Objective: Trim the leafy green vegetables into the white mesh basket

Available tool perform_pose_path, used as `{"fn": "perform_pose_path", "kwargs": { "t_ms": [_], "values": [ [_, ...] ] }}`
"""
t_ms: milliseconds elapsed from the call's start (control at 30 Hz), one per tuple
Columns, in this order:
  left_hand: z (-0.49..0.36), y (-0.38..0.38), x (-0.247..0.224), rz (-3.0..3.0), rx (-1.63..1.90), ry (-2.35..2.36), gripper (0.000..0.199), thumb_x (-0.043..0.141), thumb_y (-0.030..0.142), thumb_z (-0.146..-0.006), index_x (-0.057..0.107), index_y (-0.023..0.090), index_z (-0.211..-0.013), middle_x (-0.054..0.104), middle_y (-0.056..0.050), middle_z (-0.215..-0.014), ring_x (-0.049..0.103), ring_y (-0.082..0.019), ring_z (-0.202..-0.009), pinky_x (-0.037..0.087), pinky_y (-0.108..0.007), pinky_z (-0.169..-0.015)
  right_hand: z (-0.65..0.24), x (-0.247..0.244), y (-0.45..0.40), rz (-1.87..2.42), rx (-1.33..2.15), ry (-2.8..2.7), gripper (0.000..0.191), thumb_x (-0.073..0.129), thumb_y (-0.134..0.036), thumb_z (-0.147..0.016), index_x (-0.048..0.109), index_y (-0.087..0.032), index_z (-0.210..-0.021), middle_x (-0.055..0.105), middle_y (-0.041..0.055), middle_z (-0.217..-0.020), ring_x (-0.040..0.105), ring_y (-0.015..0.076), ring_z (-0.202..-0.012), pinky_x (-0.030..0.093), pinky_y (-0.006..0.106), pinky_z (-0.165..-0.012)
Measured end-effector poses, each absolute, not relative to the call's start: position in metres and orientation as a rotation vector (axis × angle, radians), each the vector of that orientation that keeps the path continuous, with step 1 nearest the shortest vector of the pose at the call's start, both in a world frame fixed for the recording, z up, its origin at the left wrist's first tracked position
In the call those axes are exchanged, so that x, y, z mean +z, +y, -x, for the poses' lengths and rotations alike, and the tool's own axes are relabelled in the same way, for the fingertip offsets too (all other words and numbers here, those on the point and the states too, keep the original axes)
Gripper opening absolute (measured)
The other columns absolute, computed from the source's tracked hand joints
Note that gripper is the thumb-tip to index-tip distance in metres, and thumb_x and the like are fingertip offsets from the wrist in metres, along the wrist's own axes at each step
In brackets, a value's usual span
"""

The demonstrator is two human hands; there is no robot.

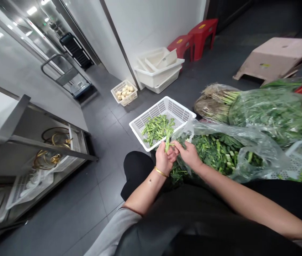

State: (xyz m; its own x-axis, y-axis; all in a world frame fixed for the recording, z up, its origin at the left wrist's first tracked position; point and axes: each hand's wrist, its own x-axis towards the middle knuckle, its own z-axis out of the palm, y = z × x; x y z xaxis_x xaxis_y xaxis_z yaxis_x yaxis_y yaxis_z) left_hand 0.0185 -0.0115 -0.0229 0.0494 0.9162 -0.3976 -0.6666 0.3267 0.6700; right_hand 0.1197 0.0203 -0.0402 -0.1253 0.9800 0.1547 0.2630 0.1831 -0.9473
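The left hand (163,159) and the right hand (189,154) are close together, and both pinch one thin green stem (168,139). The hands hide the stem's low end. Just past them, a white plastic basket (179,105) with many small square holes sits on the grey tile floor (105,149). Short green stems (157,129) lie heaped inside it. Beside it, a crinkly clear bag (260,151) holds leafy greens (215,153), and the plastic makes some leaves hard to see. A gold bangle (160,172) circles the left wrist.
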Motion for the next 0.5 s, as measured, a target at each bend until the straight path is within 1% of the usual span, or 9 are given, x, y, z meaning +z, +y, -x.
{"fn": "perform_pose_path", "kwargs": {
  "t_ms": [67, 133, 167, 233, 300, 367, 433, 467, 500],
  "values": [
    [-0.012, -0.010, -0.027, -0.338, 1.204, 0.888, 0.047, 0.043, 0.058, -0.085, 0.040, 0.017, -0.063, 0.028, 0.007, -0.044, 0.018, -0.003, -0.032, 0.011, -0.017, -0.032, -0.121, -0.041, 0.011, 1.180, 0.968, -1.651, 0.030, 0.038, -0.035, -0.088, 0.052, -0.019, -0.068, 0.055, 0.0007, -0.055, 0.053, 0.0143, -0.055, 0.042, 0.026, -0.059],
    [-0.003, -0.005, -0.033, -0.378, 1.266, 1.001, 0.043, 0.049, 0.058, -0.083, 0.048, 0.016, -0.074, 0.028, 0.008, -0.045, 0.019, -0.003, -0.033, 0.013, -0.017, -0.034, -0.122, -0.040, -0.001, 1.102, 0.774, -1.910, 0.021, 0.040, -0.023, -0.084, 0.055, -0.017, -0.071, 0.059, 0.0038, -0.063, 0.054, 0.0148, -0.058, 0.041, 0.025, -0.058],
    [0.002, 0.000, -0.036, -0.409, 1.322, 1.118, 0.042, 0.050, 0.058, -0.082, 0.049, 0.017, -0.080, 0.028, 0.009, -0.046, 0.020, -0.003, -0.033, 0.014, -0.017, -0.034, -0.122, -0.039, -0.009, 1.053, 0.671, -2.080, 0.018, 0.041, -0.017, -0.081, 0.057, -0.016, -0.073, 0.060, 0.0056, -0.068, 0.055, 0.0152, -0.060, 0.040, 0.025, -0.058],
    [0.015, 0.015, -0.040, -0.493, 1.363, 1.436, 0.043, 0.046, 0.060, -0.083, 0.050, 0.018, -0.085, 0.029, 0.009, -0.046, 0.023, -0.005, -0.034, 0.017, -0.018, -0.036, -0.120, -0.041, -0.024, 1.035, 0.599, -2.410, 0.020, 0.040, -0.011, -0.079, 0.060, -0.015, -0.079, 0.063, 0.0087, -0.080, 0.058, 0.0161, -0.067, 0.040, 0.025, -0.060],
    [0.030, 0.040, -0.039, -0.606, 1.166, 1.704, 0.044, 0.038, 0.059, -0.087, 0.052, 0.016, -0.086, 0.030, 0.008, -0.046, 0.026, -0.006, -0.035, 0.023, -0.020, -0.038, -0.118, -0.048, -0.035, 1.179, 0.749, -2.645, 0.023, 0.041, -0.012, -0.082, 0.062, -0.014, -0.090, 0.065, 0.0115, -0.091, 0.062, 0.0180, -0.078, 0.042, 0.025, -0.066],
    [0.047, 0.072, -0.034, -0.653, 1.076, 1.733, 0.042, 0.040, 0.053, -0.088, 0.055, 0.014, -0.090, 0.038, 0.004, -0.049, 0.034, -0.007, -0.038, 0.031, -0.022, -0.043, -0.120, -0.061, -0.037, 1.372, 0.964, -2.731, 0.026, 0.052, -0.018, -0.080, 0.061, -0.012, -0.104, 0.066, 0.0144, -0.099, 0.063, 0.0210, -0.088, 0.044, 0.026, -0.070],
    [0.063, 0.107, -0.028, -0.735, 0.960, 1.767, 0.042, 0.048, 0.051, -0.085, 0.056, 0.013, -0.100, 0.056, -0.004, -0.064, 0.051, -0.014, -0.054, 0.042, -0.028, -0.054, -0.133, -0.080, -0.028, 1.498, 1.134, -2.721, 0.043, 0.067, -0.022, -0.070, 0.060, -0.013, -0.111, 0.067, 0.0140, -0.099, 0.064, 0.0225, -0.090, 0.045, 0.026, -0.070],
    [0.070, 0.121, -0.026, -0.786, 0.914, 1.807, 0.045, 0.054, 0.050, -0.081, 0.056, 0.012, -0.104, 0.061, -0.009, -0.076, 0.057, -0.018, -0.066, 0.044, -0.031, -0.060, -0.144, -0.089, -0.020, 1.548, 1.193, -2.691, 0.044, 0.070, -0.024, -0.067, 0.062, -0.015, -0.109, 0.069, 0.0122, -0.097, 0.064, 0.0220, -0.089, 0.045, 0.026, -0.070],
    [0.075, 0.132, -0.024, -1.000, 0.795, 1.909, 0.050, 0.057, 0.051, -0.079, 0.057, 0.010, -0.107, 0.064, -0.013, -0.087, 0.060, -0.022, -0.077, 0.046, -0.033, -0.066, -0.159, -0.097, -0.009, 1.613, 1.246, -2.645, 0.038, 0.069, -0.027, -0.068, 0.065, -0.017, -0.104, 0.070, 0.0102, -0.095, 0.064, 0.0207, -0.088, 0.045, 0.025, -0.071]
  ]
}}
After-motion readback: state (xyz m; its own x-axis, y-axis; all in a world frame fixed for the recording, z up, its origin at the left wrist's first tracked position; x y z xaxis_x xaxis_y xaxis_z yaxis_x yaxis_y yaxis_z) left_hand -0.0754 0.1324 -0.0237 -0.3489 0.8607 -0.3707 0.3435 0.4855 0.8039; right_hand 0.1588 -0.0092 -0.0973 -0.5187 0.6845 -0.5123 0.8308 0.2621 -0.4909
